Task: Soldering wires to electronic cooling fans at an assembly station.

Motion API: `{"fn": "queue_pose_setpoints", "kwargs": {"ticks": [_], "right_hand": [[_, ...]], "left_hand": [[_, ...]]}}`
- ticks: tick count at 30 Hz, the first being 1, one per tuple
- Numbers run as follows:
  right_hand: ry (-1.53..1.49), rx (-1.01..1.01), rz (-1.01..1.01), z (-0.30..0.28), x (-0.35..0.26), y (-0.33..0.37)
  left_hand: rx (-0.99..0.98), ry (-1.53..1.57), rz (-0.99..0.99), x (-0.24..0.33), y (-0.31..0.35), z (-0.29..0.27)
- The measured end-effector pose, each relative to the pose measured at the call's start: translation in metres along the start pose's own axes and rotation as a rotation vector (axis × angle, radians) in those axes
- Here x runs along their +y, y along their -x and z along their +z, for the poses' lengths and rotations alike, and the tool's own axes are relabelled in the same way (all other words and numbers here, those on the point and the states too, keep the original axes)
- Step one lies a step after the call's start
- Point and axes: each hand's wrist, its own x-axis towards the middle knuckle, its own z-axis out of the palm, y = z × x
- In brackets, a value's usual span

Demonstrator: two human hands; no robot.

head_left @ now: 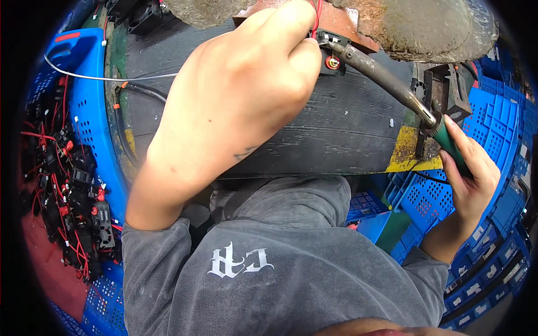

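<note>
My right hand (473,168) grips the green handle of a soldering iron (386,84). The iron's tip reaches up and left to a small black part (342,40) with metal terminals, by my left fingertips. A pair of thin red wires (318,15) rises from the pinched fingers of my left hand (241,84). That hand hides part of the black part and the ends of the wires. A silvery solder wire (112,78) comes in from the left and passes behind my left hand; its end is hidden. Just below the black part sits a round red-and-gold piece (333,63).
A dark worn bench top (330,129) lies under my hands, with yellow-painted corners. Rough brown lumps (420,28) stand at the back. A black bracket (454,92) is at the right. On the left, a blue crate (84,112) stands by piled black parts with red wires (67,185).
</note>
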Motion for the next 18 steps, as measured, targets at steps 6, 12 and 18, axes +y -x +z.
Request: {"fn": "queue_pose_setpoints", "kwargs": {"ticks": [6,12,18], "right_hand": [[-0.025,-0.003,0.033,0.001,0.000,0.001],[-0.033,-0.022,0.030,-0.002,-0.001,0.000],[-0.006,0.011,0.018,-0.004,0.000,0.009]], "left_hand": [[0.009,0.009,-0.013,0.001,0.003,-0.001],[0.022,0.012,-0.033,-0.004,0.005,-0.005],[0.039,0.021,-0.052,-0.009,-0.002,0.004]]}}
